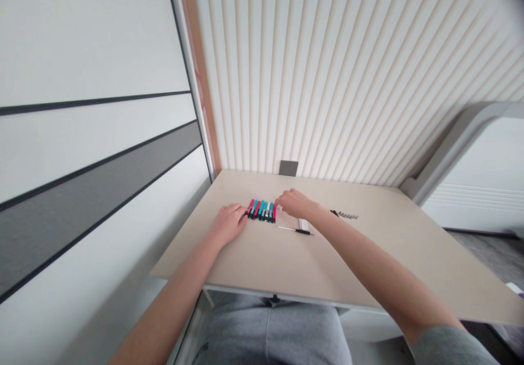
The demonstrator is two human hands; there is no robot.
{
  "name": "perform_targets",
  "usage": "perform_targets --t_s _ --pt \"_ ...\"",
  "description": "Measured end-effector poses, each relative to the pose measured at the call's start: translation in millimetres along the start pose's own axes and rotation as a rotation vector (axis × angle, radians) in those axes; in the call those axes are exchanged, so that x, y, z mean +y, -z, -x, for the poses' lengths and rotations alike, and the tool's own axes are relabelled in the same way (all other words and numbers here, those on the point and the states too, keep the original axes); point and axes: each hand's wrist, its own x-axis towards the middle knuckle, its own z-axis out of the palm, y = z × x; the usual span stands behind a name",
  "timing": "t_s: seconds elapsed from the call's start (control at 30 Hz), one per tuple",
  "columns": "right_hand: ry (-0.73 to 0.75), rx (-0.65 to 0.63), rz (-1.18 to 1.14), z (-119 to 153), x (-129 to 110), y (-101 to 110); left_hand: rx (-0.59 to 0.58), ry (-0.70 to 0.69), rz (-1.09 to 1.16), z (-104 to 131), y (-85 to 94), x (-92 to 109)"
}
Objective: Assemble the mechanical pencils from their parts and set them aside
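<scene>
A row of pink, teal and white pen-like pieces with dark ends (pixel 261 211) lies side by side on the beige table (pixel 262 261). My left hand (pixel 230 222) rests on the table at the row's left end, its fingertips touching or very near the leftmost piece. At the right end is my right hand (pixel 293 203), its fingers bent down; whatever they may hold is too small to make out. Below my right hand lie a thin black-handled tool (pixel 303 232) and some white sticks (pixel 303 223). Several small dark pieces (pixel 347 215) lie beyond my right forearm.
A ribbed cream wall with a dark socket (pixel 289 168) rises behind the table. White panels (pixel 94 37) stand close on the left. To the right is a grey and white curved headboard-like piece (pixel 483 163). My lap is below the table's front edge.
</scene>
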Motion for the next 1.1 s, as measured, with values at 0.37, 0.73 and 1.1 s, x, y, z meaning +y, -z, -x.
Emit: perform_targets --t_s 0.37,0.73,1.1 --pt "-0.080 0.184 -0.199 52 -6 5 0.017 0.023 0.015 0 3.9 3" --pt "-0.107 0.279 -0.106 89 -36 -42 0.107 -0.043 0.137 -4 10.2 23" --pt "-0.317 0.820 -0.729 87 -47 -35 -0.085 -0.287 0.506 -42 7.8 69"
